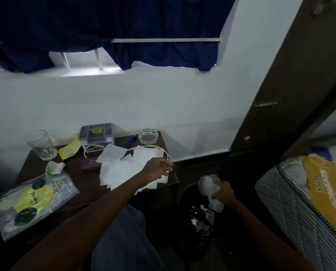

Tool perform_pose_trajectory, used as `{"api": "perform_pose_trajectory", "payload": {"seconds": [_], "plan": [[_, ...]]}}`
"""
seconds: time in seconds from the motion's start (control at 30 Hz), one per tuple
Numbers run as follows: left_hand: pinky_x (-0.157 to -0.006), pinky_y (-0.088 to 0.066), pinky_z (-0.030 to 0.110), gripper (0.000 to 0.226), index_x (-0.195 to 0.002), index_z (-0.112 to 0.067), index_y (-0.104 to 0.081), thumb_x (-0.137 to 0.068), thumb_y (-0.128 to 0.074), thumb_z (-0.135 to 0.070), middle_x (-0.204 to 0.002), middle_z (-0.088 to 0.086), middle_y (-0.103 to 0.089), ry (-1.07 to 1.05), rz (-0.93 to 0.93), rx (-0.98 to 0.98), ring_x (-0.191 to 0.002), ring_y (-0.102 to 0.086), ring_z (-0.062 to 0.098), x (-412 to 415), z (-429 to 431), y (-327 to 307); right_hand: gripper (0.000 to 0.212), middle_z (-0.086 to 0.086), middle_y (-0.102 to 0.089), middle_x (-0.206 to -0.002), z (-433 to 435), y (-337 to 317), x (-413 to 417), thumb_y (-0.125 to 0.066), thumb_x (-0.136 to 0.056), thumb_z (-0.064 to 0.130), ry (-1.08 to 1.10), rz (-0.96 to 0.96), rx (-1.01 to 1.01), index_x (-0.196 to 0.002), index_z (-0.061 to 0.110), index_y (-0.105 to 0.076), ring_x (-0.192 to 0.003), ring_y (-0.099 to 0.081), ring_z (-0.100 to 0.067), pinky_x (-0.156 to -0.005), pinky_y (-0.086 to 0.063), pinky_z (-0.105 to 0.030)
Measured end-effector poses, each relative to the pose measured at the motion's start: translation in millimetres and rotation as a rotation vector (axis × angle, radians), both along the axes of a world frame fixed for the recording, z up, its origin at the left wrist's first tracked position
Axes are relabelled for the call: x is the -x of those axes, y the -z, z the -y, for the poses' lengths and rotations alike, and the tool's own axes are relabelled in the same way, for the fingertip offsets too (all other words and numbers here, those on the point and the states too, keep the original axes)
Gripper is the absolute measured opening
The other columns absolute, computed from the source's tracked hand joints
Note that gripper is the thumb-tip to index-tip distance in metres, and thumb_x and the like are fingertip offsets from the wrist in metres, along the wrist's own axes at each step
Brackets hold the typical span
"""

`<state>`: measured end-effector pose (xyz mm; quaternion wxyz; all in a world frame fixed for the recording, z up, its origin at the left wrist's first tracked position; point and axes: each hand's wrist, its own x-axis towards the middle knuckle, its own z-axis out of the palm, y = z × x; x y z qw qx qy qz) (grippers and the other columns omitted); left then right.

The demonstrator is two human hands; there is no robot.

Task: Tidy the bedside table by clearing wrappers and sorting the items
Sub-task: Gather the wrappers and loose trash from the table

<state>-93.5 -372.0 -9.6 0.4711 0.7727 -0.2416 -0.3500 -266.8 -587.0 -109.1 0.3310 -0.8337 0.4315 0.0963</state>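
Note:
A dark wooden bedside table [77,169] carries a spread of white tissues [124,169], a crumpled green-and-white wrapper [54,167], a yellow packet [69,149] and a large clear plastic bag with a yellow-green label [34,200]. My left hand [159,169] hovers over the tissues at the table's right edge, fingers loosely extended. My right hand [223,192] grips a crumpled white tissue wad [209,184] above a dark bin [184,194] that holds shiny wrappers.
On the table also stand a drinking glass [41,144], a grey organiser box [97,133], a glass ashtray [148,135], a white cable [159,148] and a maroon case [90,164]. A striped mattress [292,192] lies at right, a dark door [292,75] behind it.

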Motion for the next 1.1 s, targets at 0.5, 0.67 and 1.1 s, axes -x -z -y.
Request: {"api": "perform_pose_trajectory", "payload": {"seconds": [0.5,0.67,1.1], "plan": [[-0.043,-0.039,0.009,0.028,-0.074,-0.011,-0.059,-0.089,-0.043,0.005,-0.071,0.002,-0.063,-0.372,0.018,0.022,-0.058,-0.057,0.011,-67,-91,31,0.009,-0.007,-0.065,-0.078,-84,-80,-107,-0.055,-0.086,0.005,0.007,0.401,-0.447,-0.088,0.010,-0.062,-0.058,-0.059,-0.013,-0.054,-0.044,-0.020],[-0.075,-0.049,0.030,0.013,-0.086,-0.002,-0.065,-0.085,-0.054,0.005,-0.080,0.010,-0.066,-0.503,0.148,-0.008,-0.078,-0.065,0.022,-104,-163,47,0.013,-0.009,-0.067,-0.087,-157,-98,-175,-0.053,-0.088,0.006,-0.216,0.421,-0.543,-0.095,0.008,-0.064,-0.070,-0.064,-0.019,-0.062,-0.047,-0.025],[-0.091,-0.045,0.038,0.040,-0.114,0.001,-0.063,-0.075,-0.059,-0.005,-0.116,0.022,-0.063,-0.820,0.248,-0.208,-0.111,-0.058,0.034,-182,-277,89,0.013,-0.005,-0.065,-0.077,-299,-70,-276,-0.054,-0.086,0.001,-0.422,0.275,-0.654,-0.092,0.007,-0.063,-0.059,-0.059,-0.015,-0.053,-0.044,-0.019]]}}
